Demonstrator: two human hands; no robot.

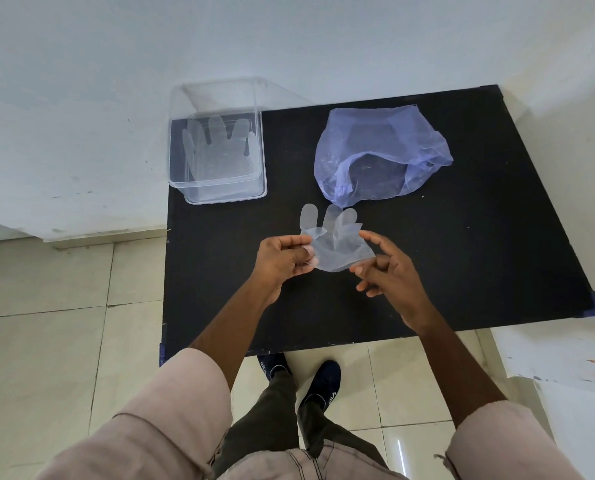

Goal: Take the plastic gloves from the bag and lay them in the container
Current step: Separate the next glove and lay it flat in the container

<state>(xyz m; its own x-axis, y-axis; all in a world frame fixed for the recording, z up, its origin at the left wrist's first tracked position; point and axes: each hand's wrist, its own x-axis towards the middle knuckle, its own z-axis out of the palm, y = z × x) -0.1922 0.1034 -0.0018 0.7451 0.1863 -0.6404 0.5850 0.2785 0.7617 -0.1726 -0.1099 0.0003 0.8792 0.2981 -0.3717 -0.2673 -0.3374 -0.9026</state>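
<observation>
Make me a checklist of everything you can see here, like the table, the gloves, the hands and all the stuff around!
Surface: black table, bare apart from the job's things.
Job's things: clear container at the table's far left corner, one clear glove lying flat inside; blue plastic bag lying crumpled at the far middle, mouth open; second glove held above the table, partly folded.
Clutter: nothing seen.
Hands: left hand pinches the second glove's edge; right hand open, fingertips at the glove's other edge.
Cables: nothing seen.
Surroundings: white wall behind, tiled floor, the person's dark shoes under the table's near edge.
</observation>
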